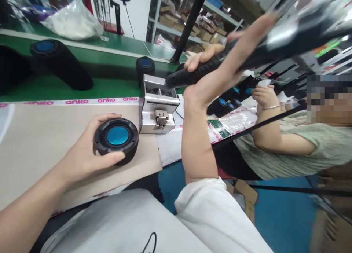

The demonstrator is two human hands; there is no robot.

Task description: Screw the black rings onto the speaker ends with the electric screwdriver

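My left hand [90, 150] grips a black cylindrical speaker [117, 136] by its top rim, its round blue end facing up over the brown sheet. Raised at the upper right, my right hand [217, 66] has its fingers wrapped round a dark handheld tool [192, 71], partly blurred. The tool's narrow end points down left, near the top of a shiny metal fixture [158, 110] with a small latch on its front. Behind that fixture stands another black speaker [145, 66] with a blue top.
A black speaker [62, 64] leans at the left on the green bench [115, 88]. Behind are a white plastic bag [74, 20] and a black post [189, 25]. At the right, a co-worker's hand [265, 95] is near several speakers [222, 103].
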